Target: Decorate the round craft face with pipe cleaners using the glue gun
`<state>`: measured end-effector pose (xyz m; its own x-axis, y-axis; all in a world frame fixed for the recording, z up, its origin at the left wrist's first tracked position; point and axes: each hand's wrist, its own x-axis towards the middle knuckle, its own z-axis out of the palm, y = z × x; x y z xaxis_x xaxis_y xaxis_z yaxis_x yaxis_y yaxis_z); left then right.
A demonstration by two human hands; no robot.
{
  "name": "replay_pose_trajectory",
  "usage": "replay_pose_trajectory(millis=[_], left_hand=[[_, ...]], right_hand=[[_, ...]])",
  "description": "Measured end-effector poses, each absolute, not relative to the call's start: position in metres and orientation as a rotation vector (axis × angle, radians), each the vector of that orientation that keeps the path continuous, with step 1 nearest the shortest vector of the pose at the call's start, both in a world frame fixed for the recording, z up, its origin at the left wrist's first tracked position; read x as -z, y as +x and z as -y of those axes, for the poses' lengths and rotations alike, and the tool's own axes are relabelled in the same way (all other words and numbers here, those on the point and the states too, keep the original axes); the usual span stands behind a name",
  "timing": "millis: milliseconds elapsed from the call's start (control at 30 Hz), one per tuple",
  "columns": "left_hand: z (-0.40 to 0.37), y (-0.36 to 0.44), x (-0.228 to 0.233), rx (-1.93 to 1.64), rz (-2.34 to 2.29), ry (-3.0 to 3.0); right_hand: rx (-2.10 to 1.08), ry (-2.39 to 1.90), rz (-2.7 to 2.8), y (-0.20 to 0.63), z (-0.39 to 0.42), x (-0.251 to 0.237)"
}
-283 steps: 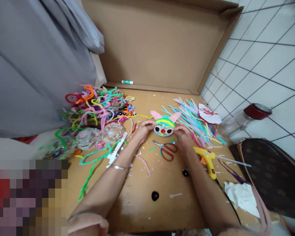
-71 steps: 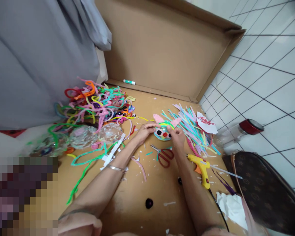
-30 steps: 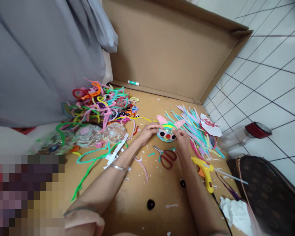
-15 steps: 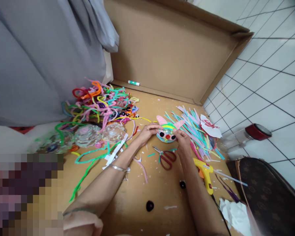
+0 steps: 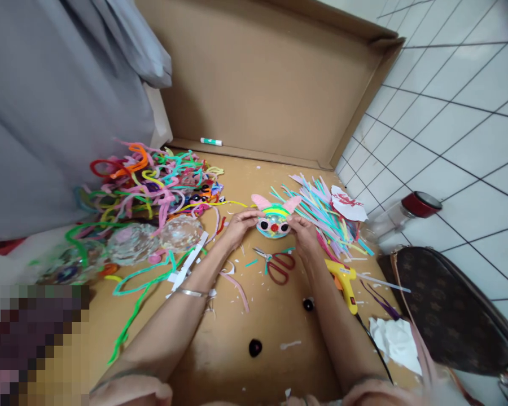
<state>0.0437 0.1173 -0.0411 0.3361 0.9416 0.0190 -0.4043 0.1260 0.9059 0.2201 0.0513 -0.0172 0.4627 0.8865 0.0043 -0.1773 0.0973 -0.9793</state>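
Your left hand point(image 5: 236, 224) and right hand point(image 5: 302, 232) pinched the pipe-cleaner face point(image 5: 273, 219) between their fingers, steadying it, scissors point(image 5: 275, 265) just below.

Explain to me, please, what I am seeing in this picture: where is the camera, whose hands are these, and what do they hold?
No machine works here. The camera sits on a person's head and looks down at that person's two bare hands. The left hand and the right hand hold a small round craft face with pink ears and black eyes between them, low over a cardboard sheet. Near the hands lie red-handled scissors and a yellow glue gun. At the left is a pile of coloured pipe cleaners, at the right a bundle of cut strips, and beyond it a jar with a red lid.
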Motion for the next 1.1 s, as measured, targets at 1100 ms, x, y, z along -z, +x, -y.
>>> replay_pose_trajectory(millis=[1100], left_hand=[[-0.118, 0.046, 0.041, -1.077, -0.659, 0.870]], right_hand=[[-0.972, -1.123, 0.657, 0.241, -0.052, 0.049]])
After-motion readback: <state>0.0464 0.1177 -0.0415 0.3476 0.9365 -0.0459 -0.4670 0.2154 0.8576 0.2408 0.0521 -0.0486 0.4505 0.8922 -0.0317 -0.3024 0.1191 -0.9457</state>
